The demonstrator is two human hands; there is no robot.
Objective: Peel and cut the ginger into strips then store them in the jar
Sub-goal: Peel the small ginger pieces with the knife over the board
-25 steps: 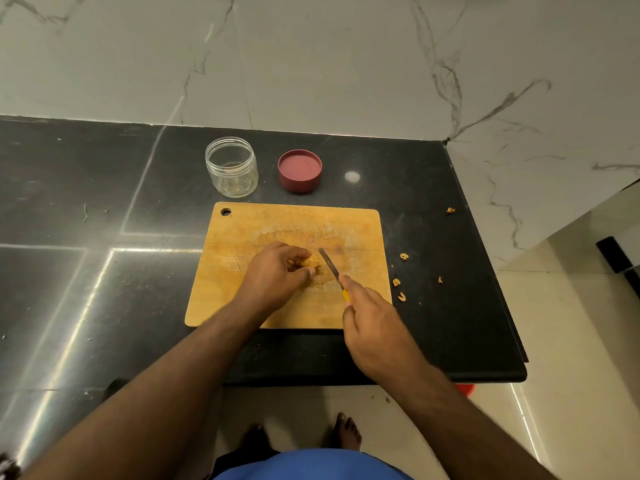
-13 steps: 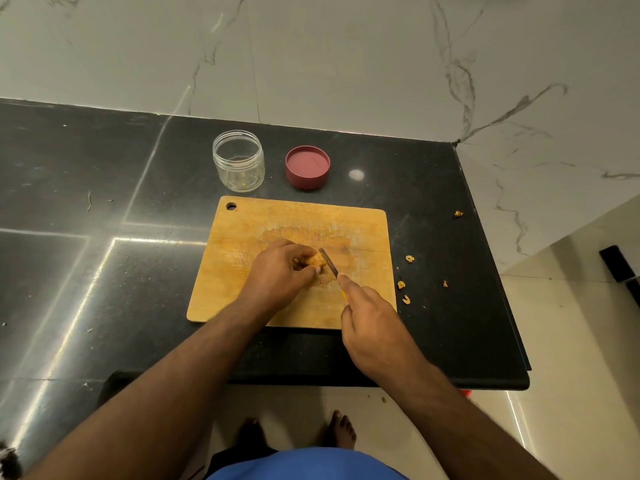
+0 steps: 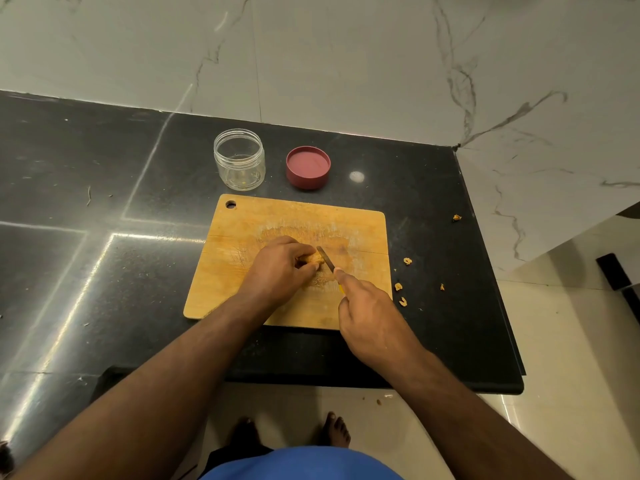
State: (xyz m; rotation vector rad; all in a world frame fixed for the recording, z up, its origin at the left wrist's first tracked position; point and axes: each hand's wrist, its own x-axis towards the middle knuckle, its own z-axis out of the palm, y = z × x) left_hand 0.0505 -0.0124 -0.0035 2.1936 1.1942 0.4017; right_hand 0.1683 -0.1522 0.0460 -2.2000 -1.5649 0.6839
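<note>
A small piece of ginger [image 3: 314, 259] lies on the wooden cutting board [image 3: 242, 223], pinched under the fingertips of my left hand [image 3: 278, 270]. My right hand [image 3: 372, 322] grips a small knife [image 3: 326, 259] with a yellow handle, index finger along the blade's back. The blade rests right against the ginger's right end. A clear plastic jar [image 3: 239, 159] stands open behind the board, with its red lid [image 3: 308, 167] lying upside down beside it.
Several ginger peel scraps [image 3: 400, 292] lie on the black counter [image 3: 104, 271] right of the board, one more scrap [image 3: 457, 217] farther back. The counter's front edge and right edge are close. A marble wall rises behind.
The knife blade has moved left, from a little apart to right against the ginger. My left hand stays on the ginger.
</note>
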